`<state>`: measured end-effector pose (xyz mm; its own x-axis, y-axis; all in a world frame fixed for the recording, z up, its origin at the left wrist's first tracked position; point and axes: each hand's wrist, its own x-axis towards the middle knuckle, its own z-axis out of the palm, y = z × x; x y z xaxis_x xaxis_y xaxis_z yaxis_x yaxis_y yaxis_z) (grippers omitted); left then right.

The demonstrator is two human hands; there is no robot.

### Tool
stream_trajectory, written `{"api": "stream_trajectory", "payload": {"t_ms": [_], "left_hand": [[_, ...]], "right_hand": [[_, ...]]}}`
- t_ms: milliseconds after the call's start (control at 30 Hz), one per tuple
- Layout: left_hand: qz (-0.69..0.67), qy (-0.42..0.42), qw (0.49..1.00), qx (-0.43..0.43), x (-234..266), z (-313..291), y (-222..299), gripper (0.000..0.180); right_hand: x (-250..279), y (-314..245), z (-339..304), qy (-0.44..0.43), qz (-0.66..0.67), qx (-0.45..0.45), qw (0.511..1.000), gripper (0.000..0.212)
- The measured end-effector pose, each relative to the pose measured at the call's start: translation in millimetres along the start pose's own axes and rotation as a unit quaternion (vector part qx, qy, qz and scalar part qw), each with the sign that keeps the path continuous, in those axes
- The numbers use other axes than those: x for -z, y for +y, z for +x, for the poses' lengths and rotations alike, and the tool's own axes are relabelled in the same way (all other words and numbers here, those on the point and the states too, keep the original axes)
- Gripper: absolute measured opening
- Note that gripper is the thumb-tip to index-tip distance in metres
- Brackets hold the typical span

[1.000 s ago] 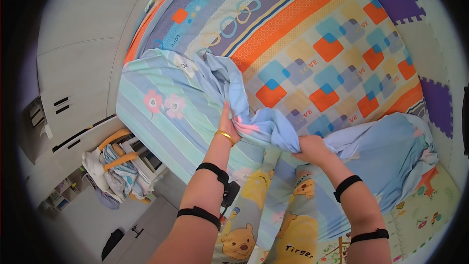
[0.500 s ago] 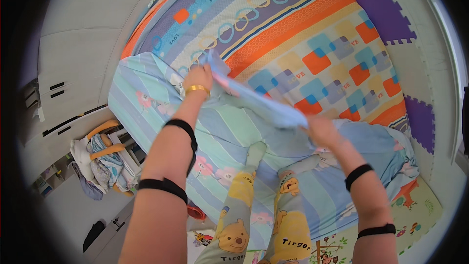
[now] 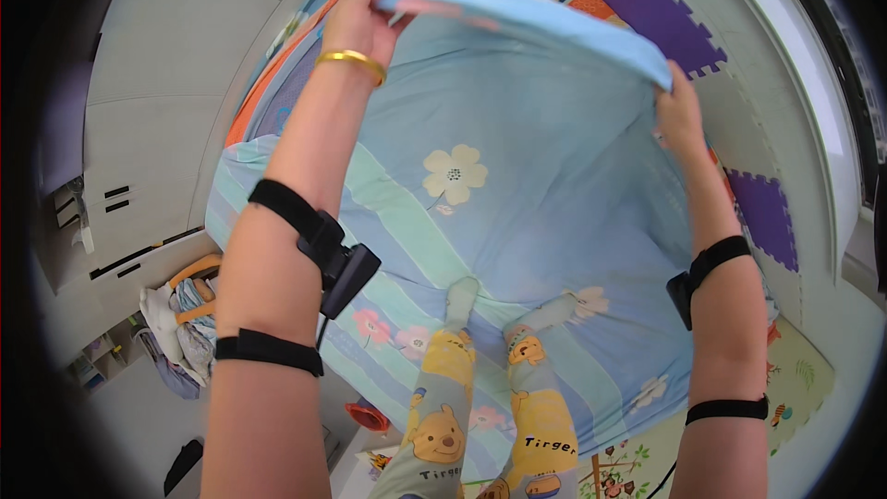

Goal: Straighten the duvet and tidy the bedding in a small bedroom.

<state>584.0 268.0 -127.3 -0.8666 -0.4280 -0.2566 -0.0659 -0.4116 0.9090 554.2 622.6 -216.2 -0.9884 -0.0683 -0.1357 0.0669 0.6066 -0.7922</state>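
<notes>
Both hands (left hand (image 3: 356, 23), right hand (image 3: 677, 115)) grip blue sheet (image 3: 545, 176), hiding bed

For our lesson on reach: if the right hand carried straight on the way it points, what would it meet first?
The right hand points up and away, gripping the sheet. Beyond it probably lies the purple mat, though depth is unclear.

Place: you are in a home bedroom | Evidence: bed spread with a striped pastel flowered sheet (image 3: 388, 222) | white built-in wardrobe doors with dark handles (image 3: 148, 102) to your left | purple interlocking foam floor tiles (image 3: 665, 9) | an orange-framed laundry basket heaped with clothes (image 3: 185, 314) on the floor.
</notes>
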Motion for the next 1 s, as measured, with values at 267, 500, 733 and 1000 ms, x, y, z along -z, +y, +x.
{"api": "stream_trajectory", "payload": {"t_ms": [267,500,733,1000], "left_hand": [[-0.001,-0.011,0.891,0.455,58,-116,-87,0.065],[0.19,0.039,0.84,0.507,98,-204,-176,0.033],[-0.061,0.064,0.967,0.239,26,-97,-83,0.03],[-0.002,-0.024,0.995,0.101,-111,-14,8,0.037]], "right_hand": [[-20,13,-121,-0.245,-0.085,0.125,0.958,0.036],[-61,-7,-181,-0.245,-0.091,0.087,0.961,0.04],[-47,88,-164,-0.173,-0.393,0.125,0.895,0.021],[74,73,-13,-0.051,-0.195,-0.104,0.974,0.021]]}}
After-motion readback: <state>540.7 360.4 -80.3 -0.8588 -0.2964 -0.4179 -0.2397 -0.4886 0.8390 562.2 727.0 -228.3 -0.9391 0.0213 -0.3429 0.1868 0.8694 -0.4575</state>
